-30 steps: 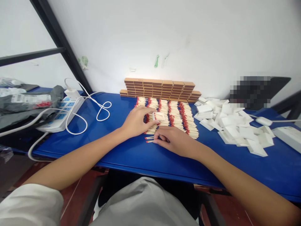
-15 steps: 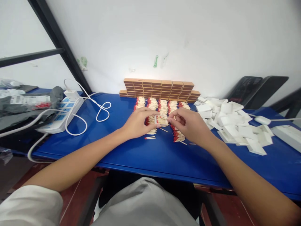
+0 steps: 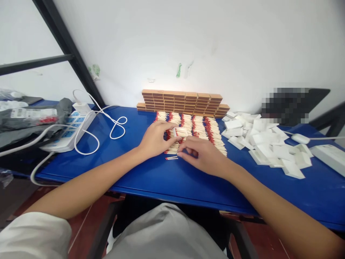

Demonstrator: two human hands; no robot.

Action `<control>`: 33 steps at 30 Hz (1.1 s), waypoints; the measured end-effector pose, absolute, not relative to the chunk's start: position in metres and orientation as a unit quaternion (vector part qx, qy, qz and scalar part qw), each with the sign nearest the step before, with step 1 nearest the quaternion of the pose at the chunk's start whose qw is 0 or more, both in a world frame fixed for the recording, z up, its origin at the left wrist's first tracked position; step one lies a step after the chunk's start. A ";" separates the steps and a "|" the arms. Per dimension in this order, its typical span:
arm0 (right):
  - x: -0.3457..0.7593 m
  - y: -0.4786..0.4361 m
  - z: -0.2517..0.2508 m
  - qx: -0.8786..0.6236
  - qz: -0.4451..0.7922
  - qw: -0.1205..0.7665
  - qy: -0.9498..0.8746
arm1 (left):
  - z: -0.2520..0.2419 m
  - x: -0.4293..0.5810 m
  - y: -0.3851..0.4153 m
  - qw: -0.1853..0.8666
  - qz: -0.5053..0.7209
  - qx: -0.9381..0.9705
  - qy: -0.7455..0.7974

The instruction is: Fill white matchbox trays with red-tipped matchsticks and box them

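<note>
Rows of red-tipped matches (image 3: 201,131) lie on the blue table (image 3: 151,172). My left hand (image 3: 156,138) grips a small white matchbox tray (image 3: 181,132) over the matches, holding it between thumb and fingers. My right hand (image 3: 202,154) rests low on the near end of the matches, its fingers pinched together on matches beside two loose matches (image 3: 171,157) on the table. A wall of stacked brown matchboxes (image 3: 183,102) stands behind the matches.
A heap of white matchbox trays (image 3: 265,144) lies to the right. A white power strip (image 3: 68,131) with looping white cables (image 3: 117,126) sits at the left, beside grey bags (image 3: 29,118). A white mouse (image 3: 301,138) and a white box (image 3: 327,154) lie at far right.
My right hand has dropped from the tray back down to the near end of the match rows. My left hand has kept the tray in place.
</note>
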State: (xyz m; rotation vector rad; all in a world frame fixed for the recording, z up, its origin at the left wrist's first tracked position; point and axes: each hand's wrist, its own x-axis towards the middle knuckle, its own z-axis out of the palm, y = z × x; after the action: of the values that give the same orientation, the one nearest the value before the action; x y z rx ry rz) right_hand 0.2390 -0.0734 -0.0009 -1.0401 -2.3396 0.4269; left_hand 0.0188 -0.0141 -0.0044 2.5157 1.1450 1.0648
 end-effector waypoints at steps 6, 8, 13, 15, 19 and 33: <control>0.228 -0.074 -0.014 -0.393 0.205 0.198 -0.874 | -0.006 0.018 -0.013 0.089 0.359 0.848 0.380; 0.228 -0.074 -0.012 -0.396 0.208 0.184 -0.875 | -0.007 0.018 -0.013 0.088 0.357 0.850 0.377; 0.240 -0.073 0.000 -0.402 0.202 0.213 -0.867 | -0.007 0.018 -0.012 0.085 0.351 0.857 0.368; 0.247 -0.069 0.004 -0.427 0.177 0.259 -0.848 | -0.007 0.018 -0.013 0.087 0.343 0.865 0.355; 0.257 -0.060 0.004 -0.476 0.112 0.307 -0.816 | -0.006 0.021 -0.018 0.123 0.338 0.874 0.328; 0.260 -0.059 0.005 -0.485 0.077 0.270 -0.828 | -0.006 0.020 -0.016 0.100 0.354 0.855 0.365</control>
State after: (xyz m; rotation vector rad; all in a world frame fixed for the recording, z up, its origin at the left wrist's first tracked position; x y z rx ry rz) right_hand 0.2603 -0.0591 0.0049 -1.3084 -2.2316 0.2082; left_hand 0.0205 -0.0155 -0.0061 2.5279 1.0793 1.0460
